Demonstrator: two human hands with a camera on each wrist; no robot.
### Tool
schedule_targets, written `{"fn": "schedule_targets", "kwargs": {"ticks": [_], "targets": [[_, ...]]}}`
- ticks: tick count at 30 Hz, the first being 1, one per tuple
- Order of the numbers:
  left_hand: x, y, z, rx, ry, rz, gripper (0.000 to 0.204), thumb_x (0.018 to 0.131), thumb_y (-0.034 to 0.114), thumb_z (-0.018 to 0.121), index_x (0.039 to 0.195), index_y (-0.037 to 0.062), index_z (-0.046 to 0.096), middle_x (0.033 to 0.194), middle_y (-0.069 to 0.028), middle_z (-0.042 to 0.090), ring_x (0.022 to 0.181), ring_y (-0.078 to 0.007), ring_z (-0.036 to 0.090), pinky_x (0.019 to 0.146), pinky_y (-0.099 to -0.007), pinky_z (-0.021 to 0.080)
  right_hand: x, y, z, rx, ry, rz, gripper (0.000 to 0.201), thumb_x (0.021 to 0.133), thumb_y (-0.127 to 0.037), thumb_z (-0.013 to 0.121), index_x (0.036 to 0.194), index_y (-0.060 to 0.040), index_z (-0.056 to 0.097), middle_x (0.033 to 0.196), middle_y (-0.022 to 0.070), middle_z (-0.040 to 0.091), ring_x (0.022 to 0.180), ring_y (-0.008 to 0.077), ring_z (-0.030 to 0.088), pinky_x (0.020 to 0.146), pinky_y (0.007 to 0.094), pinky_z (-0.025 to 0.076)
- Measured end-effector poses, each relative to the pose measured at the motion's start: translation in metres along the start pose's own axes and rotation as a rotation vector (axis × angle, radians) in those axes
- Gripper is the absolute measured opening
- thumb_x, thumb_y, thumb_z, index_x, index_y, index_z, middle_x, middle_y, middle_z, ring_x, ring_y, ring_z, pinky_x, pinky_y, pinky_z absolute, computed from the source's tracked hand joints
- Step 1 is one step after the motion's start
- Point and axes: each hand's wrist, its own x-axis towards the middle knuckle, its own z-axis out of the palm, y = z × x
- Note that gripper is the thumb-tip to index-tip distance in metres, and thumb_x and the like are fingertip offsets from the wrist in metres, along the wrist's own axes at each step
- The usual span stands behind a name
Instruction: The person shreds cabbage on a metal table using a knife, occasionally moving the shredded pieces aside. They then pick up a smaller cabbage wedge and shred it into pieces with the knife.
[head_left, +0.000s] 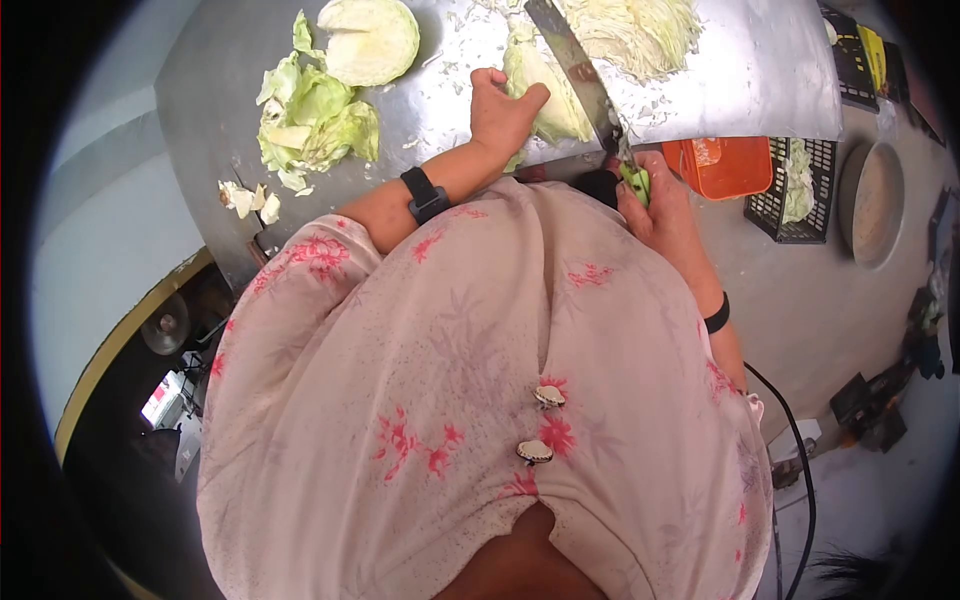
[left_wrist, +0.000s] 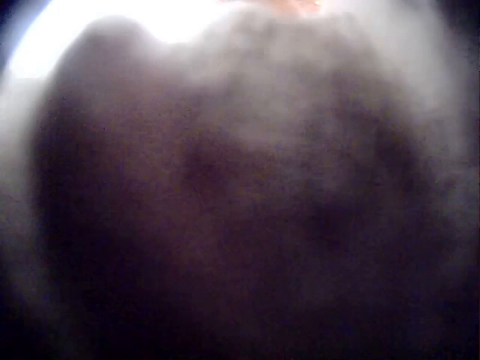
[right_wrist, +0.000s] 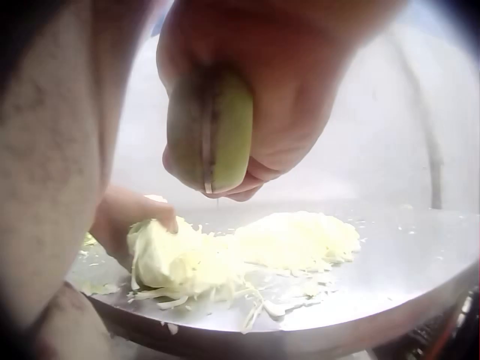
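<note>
My right hand (head_left: 660,205) grips a knife (head_left: 580,70) by its green handle (right_wrist: 210,131). The blade slants up and leftward in the head view, alongside a cut cabbage wedge (head_left: 540,85). On the wedge's left side is my left hand (head_left: 500,115), its thumb and bent fingers holding it against the metal tabletop. From the right wrist view, the knife hand is raised above the table, while the left hand (right_wrist: 124,221) holds the near end of the cabbage (right_wrist: 169,259). Shredded cabbage (head_left: 635,35) is heaped beyond the blade. The left wrist view is dark and blurred.
A halved cabbage (head_left: 370,45) and loose outer leaves (head_left: 315,120) lie on the left of the metal table (head_left: 215,75). Off its right edge are an orange container (head_left: 735,170), a black crate (head_left: 795,190) with cabbage and a round basin (head_left: 872,205).
</note>
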Motion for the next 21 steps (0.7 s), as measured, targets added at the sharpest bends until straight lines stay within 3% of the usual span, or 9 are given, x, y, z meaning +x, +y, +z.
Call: {"fn": "schedule_targets", "kwargs": {"ticks": [6, 15, 21], "targets": [[-0.004, 0.005, 0.004, -0.013, 0.023, -0.026, 0.06, 0.071, 0.029, 0.073, 0.108, 0.0015, 0.035, 0.086, -0.0135, 0.054, 0.077, -0.0215, 0.054, 0.069, -0.0338, 0.047, -0.01, 0.005, 0.01, -0.148, -0.067, 0.021, 0.026, 0.083, -0.006, 0.061, 0.105, -0.0025, 0.05, 0.097, 0.0249, 0.058, 0.089, 0.0456, 0.059, 0.074, 0.0485, 0.048], [-0.008, 0.013, 0.004, -0.079, 0.013, -0.068, 0.06, 0.072, 0.03, 0.074, 0.108, 0.0013, 0.034, 0.093, -0.0175, 0.057, 0.079, -0.0225, 0.057, 0.071, -0.0335, 0.049, -0.011, -0.005, 0.02, -0.239, -0.09, 0.175, 0.03, 0.083, -0.008, 0.06, 0.108, -0.0013, 0.046, 0.105, 0.028, 0.056, 0.087, 0.0474, 0.059, 0.075, 0.0516, 0.048], [-0.004, 0.005, 0.005, -0.055, 0.022, -0.053, 0.06, 0.072, 0.03, 0.075, 0.106, 0.0011, 0.035, 0.093, -0.0174, 0.056, 0.081, -0.0233, 0.057, 0.073, -0.0335, 0.048, -0.001, 0.01, 0.029, -0.209, -0.055, 0.049, 0.026, 0.083, -0.007, 0.059, 0.103, 0.0026, 0.045, 0.096, 0.0304, 0.06, 0.085, 0.0491, 0.059, 0.073, 0.0527, 0.049]]}}
